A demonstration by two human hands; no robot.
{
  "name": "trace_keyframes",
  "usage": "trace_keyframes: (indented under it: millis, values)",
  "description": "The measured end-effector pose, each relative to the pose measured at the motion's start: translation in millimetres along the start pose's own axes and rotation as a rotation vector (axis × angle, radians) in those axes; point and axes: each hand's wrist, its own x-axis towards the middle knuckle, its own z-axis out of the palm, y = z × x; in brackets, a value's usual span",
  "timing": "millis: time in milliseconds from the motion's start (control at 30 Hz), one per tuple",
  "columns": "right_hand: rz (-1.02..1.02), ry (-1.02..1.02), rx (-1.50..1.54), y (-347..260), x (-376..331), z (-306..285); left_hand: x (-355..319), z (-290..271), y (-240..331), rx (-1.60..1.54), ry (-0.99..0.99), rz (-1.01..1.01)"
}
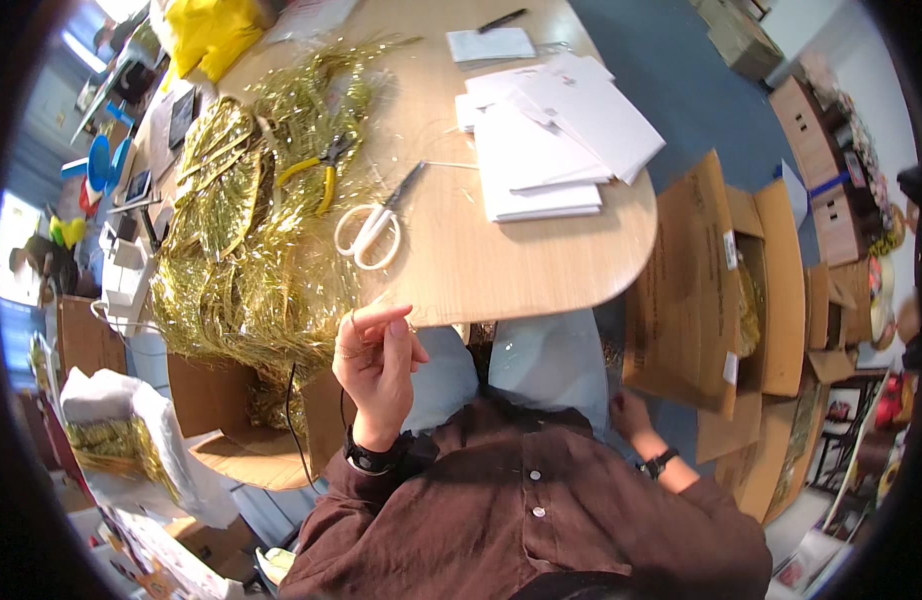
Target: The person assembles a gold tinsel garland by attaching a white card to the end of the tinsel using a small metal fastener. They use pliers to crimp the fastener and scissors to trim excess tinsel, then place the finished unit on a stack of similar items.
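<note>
My left hand point(378, 365) is raised at the table's front edge, beside a heap of gold tinsel point(241, 290). Its fingers are curled in against the thumb; anything between them is too small to see. My right hand point(633, 415) hangs low beside my right thigh, near an open cardboard box point(686, 280), and its fingers are hard to make out. White-handled scissors point(371, 236) lie on the table just beyond my left hand. Yellow-handled pliers point(326, 172) rest on the tinsel.
White cards point(551, 150) are piled on the table's point(541, 270) right side. Behind them, a black pen point(503, 20) lies by a white pad point(491, 45). A yellow bag point(216, 35) sits far left. Another cardboard box point(251, 455) with tinsel stands below the table's left edge.
</note>
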Motion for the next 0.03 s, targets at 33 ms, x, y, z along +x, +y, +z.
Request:
trace_keyframes:
  millis: [33]
  values:
    - [-0.015,-0.006,-0.02,6.9,16.5,-0.3,2.6,-2.9,-5.4,0.02,0.032,0.014]
